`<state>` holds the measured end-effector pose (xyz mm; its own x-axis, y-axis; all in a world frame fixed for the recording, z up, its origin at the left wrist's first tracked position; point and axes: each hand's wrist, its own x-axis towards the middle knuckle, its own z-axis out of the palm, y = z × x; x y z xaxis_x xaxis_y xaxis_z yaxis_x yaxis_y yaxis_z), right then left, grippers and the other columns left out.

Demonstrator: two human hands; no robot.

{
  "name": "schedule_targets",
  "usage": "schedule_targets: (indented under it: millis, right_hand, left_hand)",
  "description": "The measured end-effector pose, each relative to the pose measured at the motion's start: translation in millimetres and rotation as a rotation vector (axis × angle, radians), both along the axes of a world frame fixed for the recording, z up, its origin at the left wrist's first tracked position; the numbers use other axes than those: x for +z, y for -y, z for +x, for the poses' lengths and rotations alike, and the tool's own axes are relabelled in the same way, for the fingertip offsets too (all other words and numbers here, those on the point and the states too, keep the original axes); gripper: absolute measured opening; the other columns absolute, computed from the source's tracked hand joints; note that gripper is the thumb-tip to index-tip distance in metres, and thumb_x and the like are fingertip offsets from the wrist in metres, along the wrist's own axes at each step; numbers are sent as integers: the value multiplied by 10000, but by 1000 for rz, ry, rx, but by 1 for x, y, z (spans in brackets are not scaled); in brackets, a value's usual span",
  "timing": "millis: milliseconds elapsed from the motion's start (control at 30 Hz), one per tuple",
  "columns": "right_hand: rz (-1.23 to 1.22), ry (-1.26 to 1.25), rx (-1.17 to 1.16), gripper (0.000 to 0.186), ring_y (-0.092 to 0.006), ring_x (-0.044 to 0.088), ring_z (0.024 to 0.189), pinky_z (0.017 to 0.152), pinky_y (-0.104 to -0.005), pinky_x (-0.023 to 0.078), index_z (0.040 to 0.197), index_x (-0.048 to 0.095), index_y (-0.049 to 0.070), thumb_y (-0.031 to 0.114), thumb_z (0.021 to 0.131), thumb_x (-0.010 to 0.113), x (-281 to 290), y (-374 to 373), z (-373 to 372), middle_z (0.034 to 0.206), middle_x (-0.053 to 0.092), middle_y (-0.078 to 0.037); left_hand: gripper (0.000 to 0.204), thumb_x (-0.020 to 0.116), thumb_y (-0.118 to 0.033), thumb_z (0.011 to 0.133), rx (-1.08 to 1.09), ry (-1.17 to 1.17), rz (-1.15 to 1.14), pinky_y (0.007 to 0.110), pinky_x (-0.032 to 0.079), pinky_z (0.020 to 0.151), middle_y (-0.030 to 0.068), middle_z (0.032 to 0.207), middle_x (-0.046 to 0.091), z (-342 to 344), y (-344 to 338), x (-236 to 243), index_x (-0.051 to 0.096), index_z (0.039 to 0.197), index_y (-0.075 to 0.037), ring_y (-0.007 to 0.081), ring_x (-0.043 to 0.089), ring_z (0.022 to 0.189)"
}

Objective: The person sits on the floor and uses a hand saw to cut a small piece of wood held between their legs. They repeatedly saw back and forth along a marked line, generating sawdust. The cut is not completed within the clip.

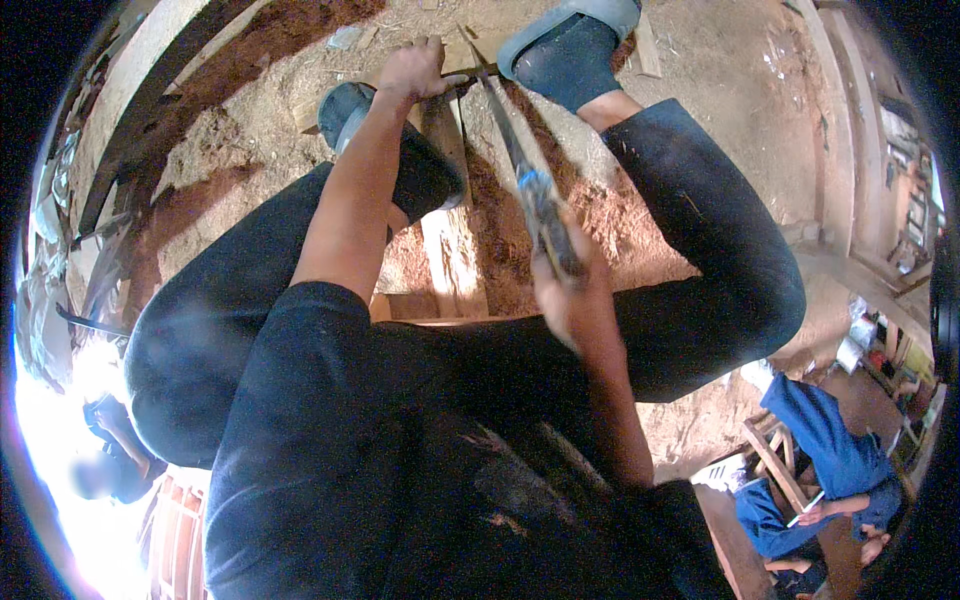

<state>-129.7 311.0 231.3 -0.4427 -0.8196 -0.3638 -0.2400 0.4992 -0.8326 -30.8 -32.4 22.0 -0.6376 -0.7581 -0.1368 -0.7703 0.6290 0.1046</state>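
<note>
Black shirt (390,470) is filling six o'clock, right hand (580,300) gripping saw (519,158). Left hand (412,70) is lying near twelve, hold unclear.

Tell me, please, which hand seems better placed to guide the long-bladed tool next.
Probably the right hand: it grips the long-bladed tool by its handle. The left hand is near the blade's far part, by the far end of the wood, well away from that handle.
</note>
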Motion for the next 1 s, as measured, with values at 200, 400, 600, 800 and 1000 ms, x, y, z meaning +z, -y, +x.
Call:
schedule_targets:
  millis: [200, 400, 600, 800, 1000]
  right_hand:
    - [159, 65, -42, 364, -180, 600, 859, 823, -317, 480, 1227, 542, -2, 15, 864, 558, 31, -29, 10, 944, 634, -109]
    - [26, -119, 44, 401, -205, 619, 912, 843, -310, 476, 1247, 522, -8, -10, 847, 556, -1, 3, 6, 1003, 645, -153]
    - [45, -7, 25, 449, -232, 634, 983, 865, -322, 473, 1285, 501, 2, 0, 839, 555, 9, -12, 9, 1057, 640, -195]
    - [39, -96, 46, 466, -242, 634, 1040, 914, -324, 462, 1291, 494, -9, 10, 833, 578, 11, -25, 7, 1070, 645, -202]
    - [56, -38, 57, 440, -308, 645, 1004, 882, -347, 470, 1277, 502, 2, 17, 842, 569, 1, 3, 4, 1032, 637, -226]
  left_hand:
    - [764, 628, -684, 744, -35, 25, -41, 470, 524, 836, 206, 1093, 613, 1, -1, 7, 535, 1110, -20, 393, 645, 977]
    - [793, 624, -689, 742, -13, 26, 14, 490, 519, 855, 203, 1114, 615, 2, 3, 4, 506, 1148, -18, 405, 637, 993]
    - [814, 584, -729, 744, -69, 30, 18, 501, 499, 876, 210, 1105, 624, 1, 7, -5, 519, 1125, -12, 397, 639, 999]
    - [795, 604, -709, 739, -66, -85, -22, 522, 496, 807, 242, 940, 641, 3, 2, -9, 517, 1057, 14, 435, 631, 925]
    - [829, 580, -758, 722, -48, -42, -26, 502, 502, 830, 223, 1018, 642, 1, 1, 1, 549, 1045, 6, 422, 634, 937]
